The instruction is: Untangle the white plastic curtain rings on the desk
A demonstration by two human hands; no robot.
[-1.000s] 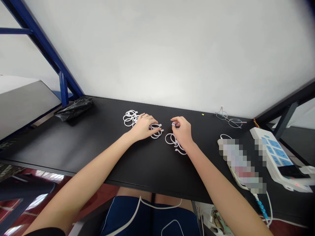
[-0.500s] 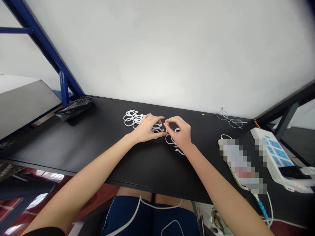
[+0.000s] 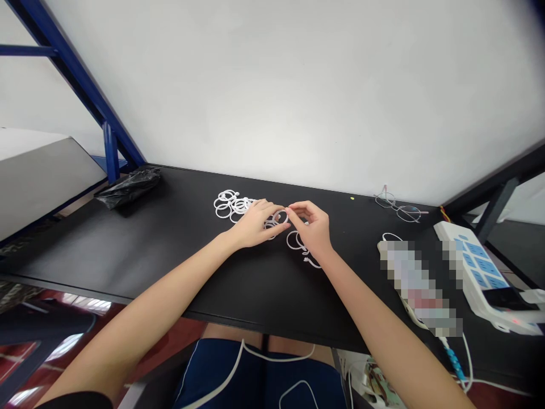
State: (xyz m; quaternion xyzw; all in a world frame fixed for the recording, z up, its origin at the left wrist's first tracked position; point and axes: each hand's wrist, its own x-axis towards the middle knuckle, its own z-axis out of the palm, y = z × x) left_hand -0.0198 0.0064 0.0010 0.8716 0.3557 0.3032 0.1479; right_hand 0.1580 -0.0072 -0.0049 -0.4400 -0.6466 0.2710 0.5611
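Note:
A white ring (image 3: pixel 280 222) is held up between my two hands over the black table (image 3: pixel 238 284). My right hand (image 3: pixel 314 228) pinches its right edge between thumb and fingertips. From the left, my left hand (image 3: pixel 254 225) curves round the same ring, its thumb along the lower side and its fingers along the top. Several more white rings with small knobs (image 3: pixel 225 205) lie heaped beyond and beside my left hand, partly covered by it. Under my right hand lie a few other white rings (image 3: pixel 293 241), half hidden by the palm.
Eyeglasses (image 3: pixel 395 207) lie near the wall at the back right. A phone (image 3: pixel 417 289) with a charging cable and a white power strip (image 3: pixel 472 267) are on the right. A crumpled black plastic bag (image 3: pixel 130 186) rests at the left by a blue metal frame (image 3: pixel 111 150).
My fingertips have come closer together, and a round white ring now shows between them. Earlier only a small white piece showed at my right fingertips. The ring heaps look unmoved.

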